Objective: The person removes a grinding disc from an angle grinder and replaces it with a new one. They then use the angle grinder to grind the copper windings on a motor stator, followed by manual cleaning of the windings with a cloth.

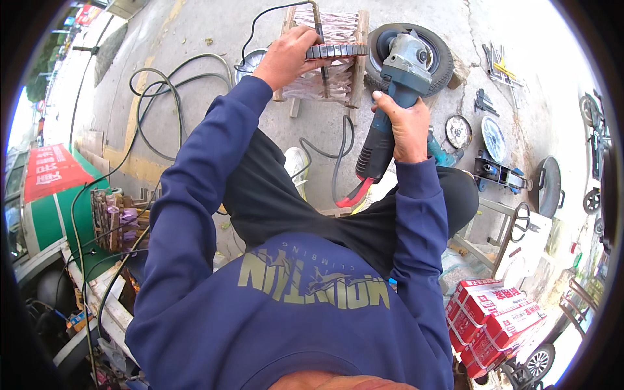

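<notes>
My left hand [290,57] is closed on the end of a ribbed metal motor stator [341,50], seen edge-on, fingers above and thumb below. An axle [318,23] runs through it, with a black cable leaving its far end. Beneath lies a low wooden stool [358,68] with a seat of woven pale strips. To the right, my right hand [407,127] grips a blue-grey angle grinder [404,75] around its body, thumb on top. The grinder's head hangs over a small wheel with a black tyre [444,68]; its disc is partly hidden by the guard.
A long hose [179,114] loops across the concrete at left. At right lie loose hand tools [500,68], a round metal cover [458,132], a second shiny disc [494,138] and a floor jack [497,174]. Red boxes [487,318] stand at lower right, a green cabinet [52,224] at left.
</notes>
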Demonstrator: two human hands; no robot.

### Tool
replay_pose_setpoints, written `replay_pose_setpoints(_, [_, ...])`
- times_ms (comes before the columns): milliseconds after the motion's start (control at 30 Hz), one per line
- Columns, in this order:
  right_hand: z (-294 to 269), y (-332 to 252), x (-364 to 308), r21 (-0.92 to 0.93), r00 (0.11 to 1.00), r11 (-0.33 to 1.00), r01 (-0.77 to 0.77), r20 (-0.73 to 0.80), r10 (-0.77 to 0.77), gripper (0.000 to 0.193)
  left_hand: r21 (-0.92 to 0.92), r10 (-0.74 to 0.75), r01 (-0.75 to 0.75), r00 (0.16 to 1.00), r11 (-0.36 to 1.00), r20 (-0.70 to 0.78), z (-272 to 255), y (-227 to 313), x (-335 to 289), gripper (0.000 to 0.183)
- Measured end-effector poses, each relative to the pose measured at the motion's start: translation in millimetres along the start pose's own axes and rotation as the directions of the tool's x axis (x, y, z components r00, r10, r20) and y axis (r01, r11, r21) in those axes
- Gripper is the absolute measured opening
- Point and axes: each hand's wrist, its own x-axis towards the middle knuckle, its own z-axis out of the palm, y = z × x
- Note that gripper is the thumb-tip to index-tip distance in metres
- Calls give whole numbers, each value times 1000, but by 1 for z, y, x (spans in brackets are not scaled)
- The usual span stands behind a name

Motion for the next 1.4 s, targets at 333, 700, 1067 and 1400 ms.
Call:
replay_pose_setpoints(333, [-1,-18,6,-212,997,975,73,45,-65,35,9,-84,84,994,996,73,-4,-13,15,51])
replay_pose_setpoints(700, [6,-19,15,-427,998,902,60,50,-43,47,40,-96,94,995,995,34,5,-20,18,45])
replay_pose_setpoints(1067, [24,-21,15,-419,996,905,80,56,-62,37,61,-96,93,995,994,34,5,-19,19,45])
replay_pose_setpoints(1400, [35,-18,15,-482,993,869,109,25,-111,47,53,-96,95,995,994,16,7,-20,18,45])
